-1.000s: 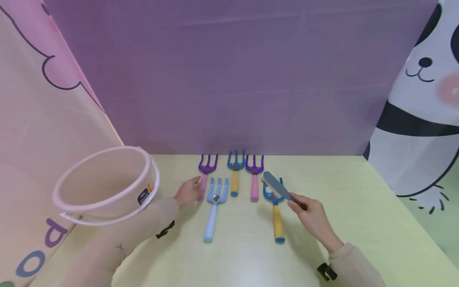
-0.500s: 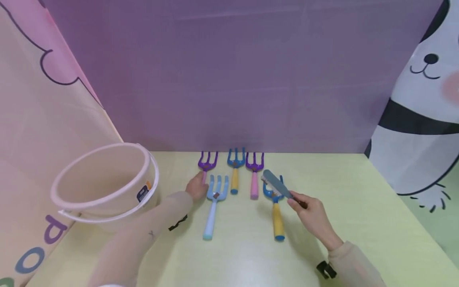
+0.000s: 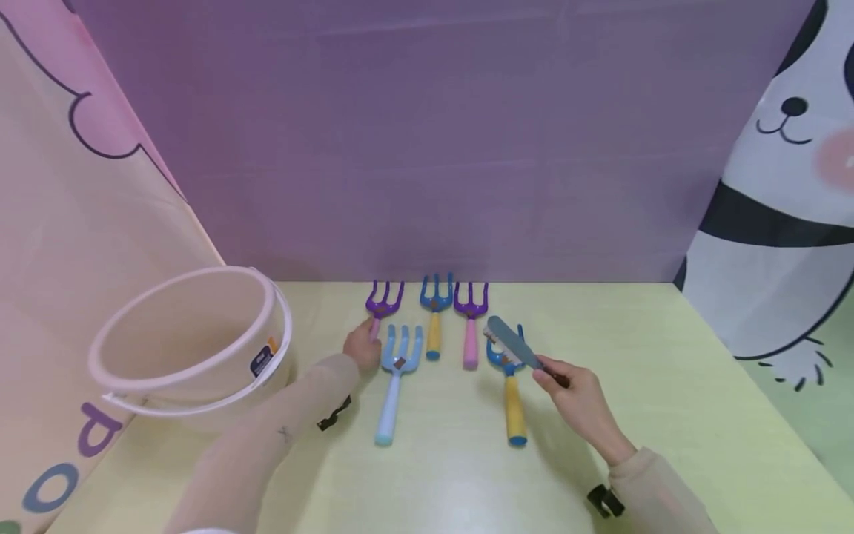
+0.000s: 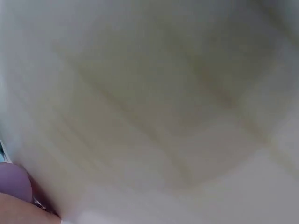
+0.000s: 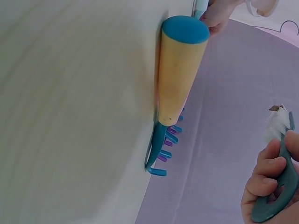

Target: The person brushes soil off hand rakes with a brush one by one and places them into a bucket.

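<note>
Head view: at mid-frame lie the left purple fork (image 3: 383,304) and the right purple fork (image 3: 471,315), both pink-handled; the rear blue fork (image 3: 435,302) and the front blue fork (image 3: 514,400), both yellow-handled; and one light-blue fork (image 3: 394,389). That makes five, each three-pronged, smooth and plastic-looking, with tapering round handles. A brown patch shows on the light-blue one. Left of centre, the left hand (image 3: 363,347) grips the pink handle of the left purple fork. Right of centre, the right hand (image 3: 579,397) pinches one brush (image 3: 514,343), long and narrow with short pale bristles, over the prongs of the front blue fork; whether they touch cannot be told. One smooth pale bucket (image 3: 190,382), round-rimmed, with a thin bail and a dark label, stands at lower left. The pale table (image 3: 434,489) meets a lightly creased purple cloth (image 3: 427,148).

Left wrist view: blurred, faintly streaked tabletop, with a rounded purple shape (image 4: 16,182) beside skin at lower left.

Right wrist view: the yellow handle ends in a flat blue disc, top centre; blue and purple prongs stack below. At lower right, curled fingers hold the brush, its white bristles tufted and brown-tipped.
</note>
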A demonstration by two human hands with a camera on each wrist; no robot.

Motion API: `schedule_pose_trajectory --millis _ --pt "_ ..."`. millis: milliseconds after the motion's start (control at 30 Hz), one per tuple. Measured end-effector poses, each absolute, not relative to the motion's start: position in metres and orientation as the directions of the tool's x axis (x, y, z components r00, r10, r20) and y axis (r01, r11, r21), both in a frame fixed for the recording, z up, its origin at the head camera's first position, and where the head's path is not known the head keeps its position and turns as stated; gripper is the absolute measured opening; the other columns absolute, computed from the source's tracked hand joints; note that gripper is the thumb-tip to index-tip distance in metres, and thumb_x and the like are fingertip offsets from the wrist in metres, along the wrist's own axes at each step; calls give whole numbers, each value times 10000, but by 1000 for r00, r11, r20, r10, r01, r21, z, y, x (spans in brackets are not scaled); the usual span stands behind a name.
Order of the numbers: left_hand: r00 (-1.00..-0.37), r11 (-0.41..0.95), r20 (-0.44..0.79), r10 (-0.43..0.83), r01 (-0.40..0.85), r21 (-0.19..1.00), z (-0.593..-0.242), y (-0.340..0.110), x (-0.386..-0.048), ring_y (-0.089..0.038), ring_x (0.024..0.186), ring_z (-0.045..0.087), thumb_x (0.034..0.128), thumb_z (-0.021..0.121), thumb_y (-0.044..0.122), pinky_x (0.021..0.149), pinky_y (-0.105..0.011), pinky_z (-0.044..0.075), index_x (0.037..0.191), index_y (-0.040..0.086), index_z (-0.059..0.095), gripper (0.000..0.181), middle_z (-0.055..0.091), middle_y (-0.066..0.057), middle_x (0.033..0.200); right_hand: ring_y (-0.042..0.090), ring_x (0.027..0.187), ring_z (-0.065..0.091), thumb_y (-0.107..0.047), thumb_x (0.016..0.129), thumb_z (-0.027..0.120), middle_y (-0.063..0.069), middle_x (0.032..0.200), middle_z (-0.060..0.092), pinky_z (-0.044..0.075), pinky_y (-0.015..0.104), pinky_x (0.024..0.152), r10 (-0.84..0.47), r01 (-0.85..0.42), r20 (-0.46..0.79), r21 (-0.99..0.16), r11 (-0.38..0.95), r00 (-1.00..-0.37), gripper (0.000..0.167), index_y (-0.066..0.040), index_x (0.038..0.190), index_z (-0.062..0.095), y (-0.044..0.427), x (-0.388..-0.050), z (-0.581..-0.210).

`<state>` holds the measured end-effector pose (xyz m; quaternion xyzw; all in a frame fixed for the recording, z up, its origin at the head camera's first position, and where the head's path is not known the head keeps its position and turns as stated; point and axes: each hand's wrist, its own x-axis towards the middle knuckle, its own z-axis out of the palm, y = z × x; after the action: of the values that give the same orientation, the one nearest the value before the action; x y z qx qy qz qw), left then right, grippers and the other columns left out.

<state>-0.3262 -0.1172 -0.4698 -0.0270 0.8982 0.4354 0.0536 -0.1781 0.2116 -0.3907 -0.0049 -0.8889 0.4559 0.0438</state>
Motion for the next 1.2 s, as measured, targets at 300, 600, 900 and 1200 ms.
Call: schedule_pose_trajectory --millis 300,600,900,1200 --pt "-998 716 -35 -45 -57 695 -458 -125 -324 -395 1140 516 829 526 22 982 -482 414 1385 30 363 579 512 -225 1287 99 566 393 -206 914 558 133 825 610 338 205 457 53 -21 64 -808 589 -997 379 14 1223 560 212 -177 -389" --pt "-998 731 19 -59 -30 682 -455 -130 -325 -387 1083 560 807 582 42 957 -471 440 1312 36 477 516 572 -223 1212 105 573 396 -206 914 558 130 825 610 334 206 461 57 -16 62 -800 599 -996 380 17 1221 561 211 -176 -388" --pt "-994 653 -34 -100 -91 752 -451 -131 -324 -344 1064 577 866 546 75 939 -439 466 1300 82 505 436 581 -189 1218 110 586 415 -179 915 555 162 889 639 344 207 468 56 -33 83 -799 601 -995 360 21 1213 566 210 -177 -387" --pt "-998 685 39 -42 0 728 -439 -131 -317 -348 998 612 867 570 85 927 -441 471 1278 37 516 417 624 -212 1123 113 600 433 -170 914 554 182 933 650 356 207 477 58 -32 82 -806 592 -995 351 18 1209 569 210 -177 -387"
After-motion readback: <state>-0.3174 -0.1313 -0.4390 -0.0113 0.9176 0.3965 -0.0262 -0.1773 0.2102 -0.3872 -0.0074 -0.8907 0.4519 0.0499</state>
